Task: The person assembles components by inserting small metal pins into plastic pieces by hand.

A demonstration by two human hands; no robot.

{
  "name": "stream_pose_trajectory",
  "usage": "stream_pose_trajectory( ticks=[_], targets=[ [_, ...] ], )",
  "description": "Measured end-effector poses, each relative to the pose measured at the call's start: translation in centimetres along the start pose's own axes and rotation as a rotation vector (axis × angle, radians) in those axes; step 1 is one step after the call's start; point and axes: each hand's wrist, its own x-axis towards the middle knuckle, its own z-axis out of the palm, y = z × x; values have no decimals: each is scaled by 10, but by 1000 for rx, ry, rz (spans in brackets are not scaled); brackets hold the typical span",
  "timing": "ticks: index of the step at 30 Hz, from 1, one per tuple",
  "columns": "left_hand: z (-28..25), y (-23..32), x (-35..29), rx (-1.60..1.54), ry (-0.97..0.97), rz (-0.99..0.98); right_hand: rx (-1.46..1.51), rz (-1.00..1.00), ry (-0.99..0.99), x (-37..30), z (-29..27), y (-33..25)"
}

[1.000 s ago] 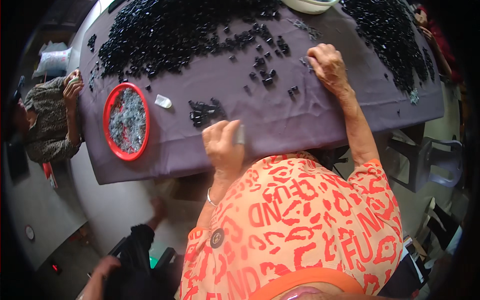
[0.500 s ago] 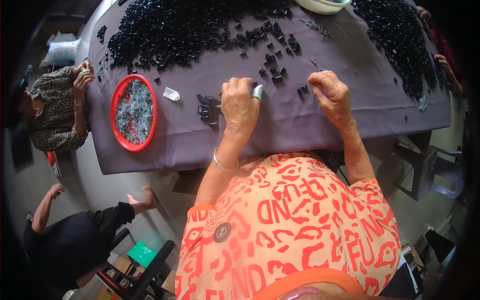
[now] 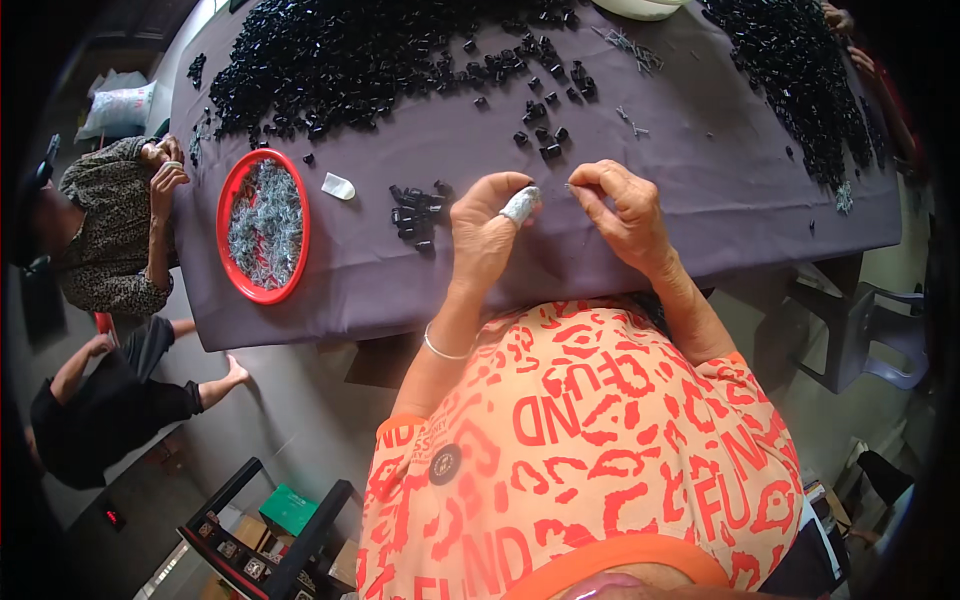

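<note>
My left hand (image 3: 485, 228) is closed in a pinch over the near part of the table, its thumb wearing a white finger cover (image 3: 519, 206). What it grips is hidden behind that cover. Just to its right, my right hand (image 3: 628, 215) pinches a tiny pale pin, of which little shows at the fingertips. The two hands face each other, slightly apart. Left of my left hand lies a small cluster of black plastic pieces (image 3: 413, 216). Several loose black pieces (image 3: 550, 152) lie beyond my hands, with a few thin grey pins (image 3: 632, 122) to their right.
A red oval tray (image 3: 224, 240) of grey pins stands at left, near a loose white finger cover (image 3: 339, 187). Large black heaps (image 3: 330, 70) cover the far table (image 3: 350, 300). A pale bowl (image 3: 640, 9) sits behind. Other people are at left and far right; a grey stool (image 3: 845, 335) stands right.
My left hand has turned, bringing its covered thumb toward me. My right hand has moved left and nearer, closer to the left. Someone in black on the left has shifted.
</note>
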Motion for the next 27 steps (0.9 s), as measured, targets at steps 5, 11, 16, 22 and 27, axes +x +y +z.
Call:
stream_pose_trajectory(
  ticks=[5,11,16,22,27],
  targets=[
    [-4,-8,-13,-320,-11,-114,54,12,-22,1,13,-6],
    [-2,-11,-22,-343,-7,-111,19,-26,-91,-4,19,-10],
    [-5,-16,-25,-325,-27,-129,-24,6,-127,-7,22,-11],
    [-7,-10,-27,-452,-85,-172,-50,-24,-142,-7,18,-17],
    [-12,-17,-28,-722,-125,-267,-7,23,-135,-6,15,-21]
  ],
)
